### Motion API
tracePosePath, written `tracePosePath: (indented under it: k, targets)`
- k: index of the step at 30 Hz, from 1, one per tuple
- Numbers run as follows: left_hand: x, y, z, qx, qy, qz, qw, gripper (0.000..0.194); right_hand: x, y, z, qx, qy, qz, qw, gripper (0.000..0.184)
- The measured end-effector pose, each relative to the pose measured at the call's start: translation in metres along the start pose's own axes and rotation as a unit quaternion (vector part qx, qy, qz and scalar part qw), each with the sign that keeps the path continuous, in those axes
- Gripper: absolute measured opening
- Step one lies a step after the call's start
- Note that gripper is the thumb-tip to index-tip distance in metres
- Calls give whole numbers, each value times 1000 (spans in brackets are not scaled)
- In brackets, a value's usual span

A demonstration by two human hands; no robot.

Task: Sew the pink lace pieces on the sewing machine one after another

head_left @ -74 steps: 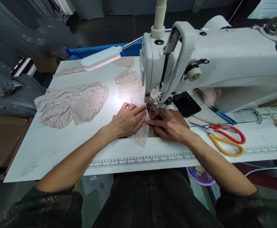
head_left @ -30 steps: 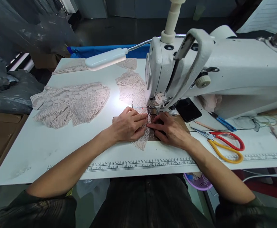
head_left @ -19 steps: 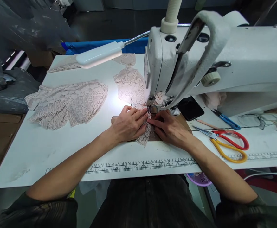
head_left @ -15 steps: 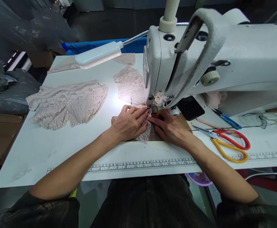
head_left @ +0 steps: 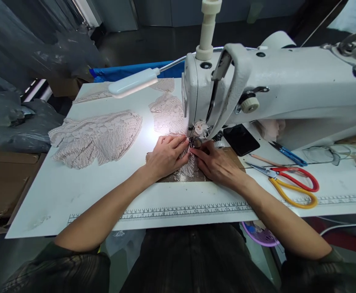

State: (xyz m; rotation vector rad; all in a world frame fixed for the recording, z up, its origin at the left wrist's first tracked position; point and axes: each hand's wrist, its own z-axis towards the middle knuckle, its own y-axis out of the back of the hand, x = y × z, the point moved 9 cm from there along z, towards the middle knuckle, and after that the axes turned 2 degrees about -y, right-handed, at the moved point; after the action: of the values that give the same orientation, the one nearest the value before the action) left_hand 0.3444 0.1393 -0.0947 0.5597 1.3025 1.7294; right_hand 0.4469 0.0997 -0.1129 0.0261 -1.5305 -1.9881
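Observation:
Pale pink lace fabric [head_left: 189, 167] runs under the needle area of a white sewing machine [head_left: 193, 85]. My left hand [head_left: 168, 155] lies on the lace, just left of the presser foot [head_left: 195, 142], with its fingers stretched out flat. On the other side, my right hand [head_left: 216, 162] has its thumb and index finger closed at the lace edge; the fingertips are partly hidden. Behind the foot the lace continues as a gathered strip [head_left: 168, 116]. A pale fabric flower [head_left: 200, 127] sits on the machine head above the needle.
Another lace piece [head_left: 98, 138] lies on the left of the white table [head_left: 58, 195]. Scissors [head_left: 288, 183], a pencil [head_left: 262, 159], blue snips [head_left: 288, 154] and a black phone [head_left: 241, 139] lie to the right. A lamp [head_left: 134, 82] hangs over the lace. A printed ruler [head_left: 178, 212] follows the front edge.
The lace end in front of the foot has drawn in slightly away from me. Both hands stay beside the foot. My view has shifted and tilted up a little.

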Motion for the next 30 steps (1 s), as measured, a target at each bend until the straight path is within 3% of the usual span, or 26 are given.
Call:
tracePosePath:
  k: [6,12,15,18,22,30]
  targets:
    - [19,8,7,-52,18,24,998,26,-9,11,-2,-31,-32,32,998,35]
    - [44,1,19,9,-25,47,999,30,-12,17,-2,-52,-65,43,996,32]
    - [38,15,17,-15,-36,43,998,27,-13,17,-2,-58,-65,43,995,32]
    - [16,27,7,-27,-56,4,998,23,-13,16,-2,-56,-62,44,995,33]
    - [-17,20,-12,51,-120,-125,984,22,-12,19,-2,-64,-65,38,995,32]
    - [-10,11,-20,68,-47,-182,980,24,-13,27,-1,-77,-72,68,992,28]
